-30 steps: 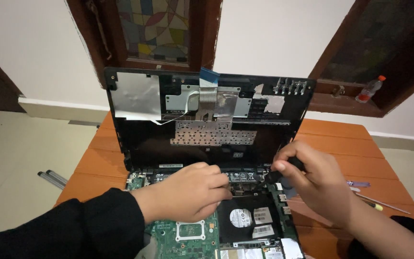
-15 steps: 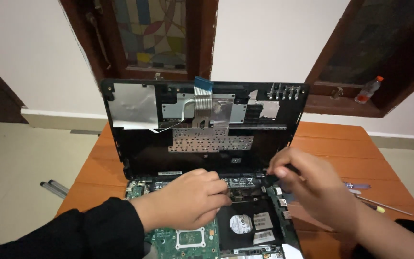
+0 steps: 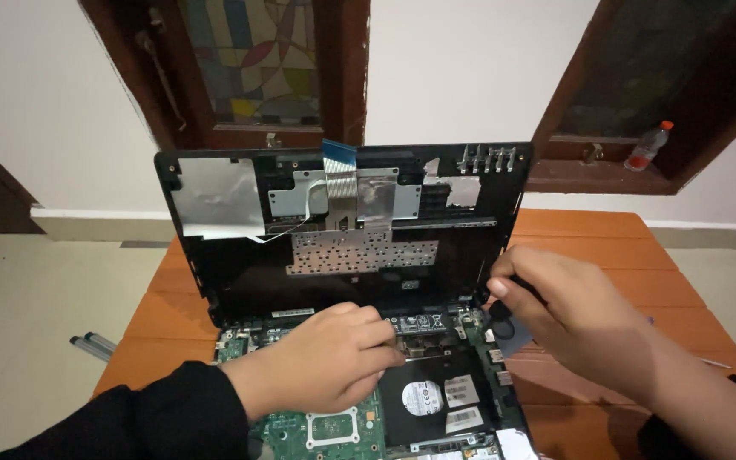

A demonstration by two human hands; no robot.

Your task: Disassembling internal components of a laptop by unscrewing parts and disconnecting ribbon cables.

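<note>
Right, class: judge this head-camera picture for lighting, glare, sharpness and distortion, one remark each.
Head view: lighting is dim and soft, with no hard shadows; faint glare sits on the silver foil patch of the raised laptop cover; the left hand and right hand look slightly soft, though the green circuit board reads fairly clearly; the window frames lean outward, a wide-angle effect.

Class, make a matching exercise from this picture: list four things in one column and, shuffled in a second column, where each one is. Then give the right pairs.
1. plastic bottle
2. left hand
3. blue ribbon cable
4. hard drive

A. top edge of the raised panel
B. window ledge, far right
C. on the opened laptop's middle
D. in the base, below the hands

Pairs: 1-B, 2-C, 3-A, 4-D
</note>
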